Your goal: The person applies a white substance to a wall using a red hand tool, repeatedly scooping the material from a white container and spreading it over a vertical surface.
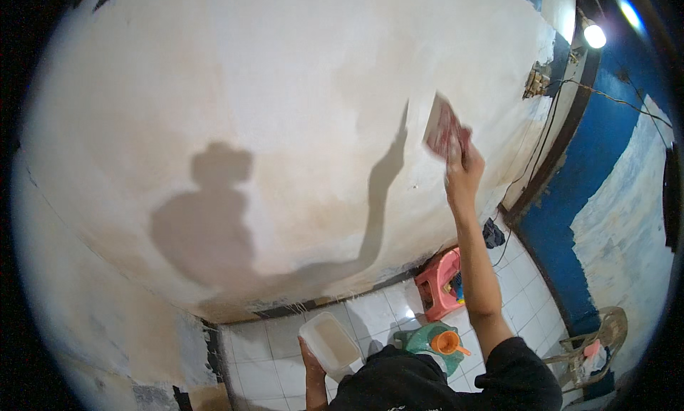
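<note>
Big patchy wall [306, 76], white with tan spots, fills most of the room's left and middle. On it, toward the left, is a dark shadow [206, 225] of a person with one arm up. Below, white square tiles cover the floor [249, 350]. The left hand [312, 362] is curled on the left side of a white plastic tub [345, 330] and holds it low, near the person's black shirt [392, 382]. Next on the right is a green container [420, 337] with an orange dipper [447, 342] on top. Behind it, a pink stool [429, 277] stands close to the wall. Up high, the right hand [464, 160] is closed on a flat dark red scraper [442, 126], tilted and blurry. It is up by the wall, but I cannot tell if it touches. Low by the corner is a black bag [493, 234]. Farther right are a blue wall [556, 229], a shiny light bulb [593, 34] up top and a brownish chair [614, 322] at the bottom.
</note>
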### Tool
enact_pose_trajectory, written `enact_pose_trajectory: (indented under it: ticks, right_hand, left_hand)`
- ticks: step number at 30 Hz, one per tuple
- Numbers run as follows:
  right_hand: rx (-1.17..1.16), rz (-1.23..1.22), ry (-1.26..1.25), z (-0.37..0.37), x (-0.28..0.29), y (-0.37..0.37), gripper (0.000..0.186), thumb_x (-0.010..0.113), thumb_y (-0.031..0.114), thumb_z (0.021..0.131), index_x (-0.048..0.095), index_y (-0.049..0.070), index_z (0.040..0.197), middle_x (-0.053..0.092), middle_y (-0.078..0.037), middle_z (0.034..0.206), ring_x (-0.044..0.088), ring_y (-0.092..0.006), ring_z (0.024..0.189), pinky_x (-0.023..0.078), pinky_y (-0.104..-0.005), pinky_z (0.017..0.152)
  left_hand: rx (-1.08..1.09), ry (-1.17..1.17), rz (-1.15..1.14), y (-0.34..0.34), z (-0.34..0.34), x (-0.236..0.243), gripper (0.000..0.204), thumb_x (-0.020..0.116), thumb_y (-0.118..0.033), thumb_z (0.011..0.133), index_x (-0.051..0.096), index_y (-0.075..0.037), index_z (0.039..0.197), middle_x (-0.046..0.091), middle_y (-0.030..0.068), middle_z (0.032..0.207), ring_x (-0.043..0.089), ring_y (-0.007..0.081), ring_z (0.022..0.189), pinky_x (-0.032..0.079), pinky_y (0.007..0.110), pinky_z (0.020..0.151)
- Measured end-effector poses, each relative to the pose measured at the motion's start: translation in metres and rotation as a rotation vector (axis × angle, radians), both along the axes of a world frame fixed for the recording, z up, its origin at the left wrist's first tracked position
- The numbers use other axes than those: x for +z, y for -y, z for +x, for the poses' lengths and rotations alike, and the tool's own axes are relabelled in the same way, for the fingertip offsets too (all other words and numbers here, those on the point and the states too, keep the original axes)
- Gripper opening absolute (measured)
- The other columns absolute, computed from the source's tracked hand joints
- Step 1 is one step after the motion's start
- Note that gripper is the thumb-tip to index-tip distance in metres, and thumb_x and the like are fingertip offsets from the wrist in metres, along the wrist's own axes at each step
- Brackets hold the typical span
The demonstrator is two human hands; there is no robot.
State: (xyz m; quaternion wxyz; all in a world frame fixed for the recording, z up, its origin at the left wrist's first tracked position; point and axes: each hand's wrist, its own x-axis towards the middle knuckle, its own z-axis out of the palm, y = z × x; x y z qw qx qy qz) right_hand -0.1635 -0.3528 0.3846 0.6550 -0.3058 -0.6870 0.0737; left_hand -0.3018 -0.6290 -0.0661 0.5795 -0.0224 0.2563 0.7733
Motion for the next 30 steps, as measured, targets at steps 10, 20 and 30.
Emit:
enact_pose_trajectory:
  ticks: [10,20,30]
  right_hand:
    - [-0.394,0.62,0.745,-0.082,-0.061,-0.174,0.039,0.049,0.007,0.075,0.048,-0.011,0.11,0.051,-0.031,0.109,0.05,-0.0435,0.104,0.043,-0.0469,0.087]
    - [-0.192,0.364,0.55,0.017,-0.005,-0.189,0.057,0.049,-0.012,0.061,0.05,0.002,0.117,0.058,-0.021,0.107,0.056,-0.0365,0.099,0.046,-0.0446,0.083]
    - [-0.344,0.508,0.763,-0.034,-0.092,-0.217,0.039,0.047,0.004,0.076,0.047,-0.006,0.114,0.055,-0.025,0.101,0.053,-0.038,0.098,0.046,-0.0455,0.082]
  left_hand:
    - [0.058,-0.058,-0.056,-0.082,0.053,0.001,0.069,0.027,-0.061,0.088,0.034,-0.01,0.133,0.043,0.0127,0.13,0.042,0.0329,0.117,0.035,0.047,0.098]
    - [0.063,0.034,0.024,-0.064,0.066,0.028,0.069,0.026,-0.062,0.087,0.034,-0.012,0.134,0.04,0.0108,0.133,0.041,0.0328,0.119,0.034,0.049,0.099]
    - [0.116,0.012,0.097,-0.065,0.072,0.001,0.068,0.026,-0.061,0.088,0.036,-0.01,0.132,0.044,0.012,0.13,0.044,0.0316,0.117,0.037,0.045,0.098]
